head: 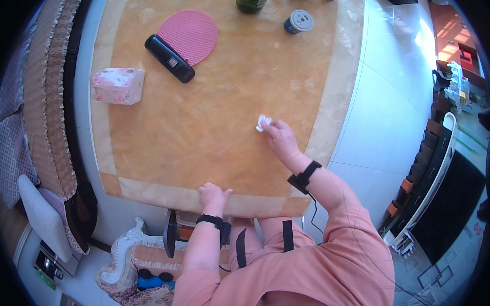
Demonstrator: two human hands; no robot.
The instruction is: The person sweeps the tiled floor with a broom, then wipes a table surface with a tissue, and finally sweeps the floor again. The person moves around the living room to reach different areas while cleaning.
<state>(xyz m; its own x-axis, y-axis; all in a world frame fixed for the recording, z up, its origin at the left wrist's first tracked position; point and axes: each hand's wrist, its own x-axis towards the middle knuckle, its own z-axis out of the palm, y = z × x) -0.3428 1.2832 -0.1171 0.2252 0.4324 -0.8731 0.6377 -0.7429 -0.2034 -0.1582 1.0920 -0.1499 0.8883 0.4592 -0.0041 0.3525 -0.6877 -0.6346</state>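
My right hand (282, 139) pinches a small crumpled white tissue (263, 123) over the right part of the marble-patterned table (213, 123). My left hand (213, 195) rests at the near edge of the table, fingers loosely curled; whether anything lies under it cannot be seen. A box of tissues with a pink flower print (118, 86) stands at the table's left side. A black elongated device (169, 59) lies partly over a round pink textured mat (190, 33). Towards the far right stand a small tub with a white perforated lid (299, 21) and a green container (252, 0).
A sofa with quilted covers (48, 105) runs along the left of the table. An ornate white-framed chair (124, 250) is near my left side, with a blue object (156, 282) on it. A cable hangs from my right wristband. At the right is a television (449, 204).
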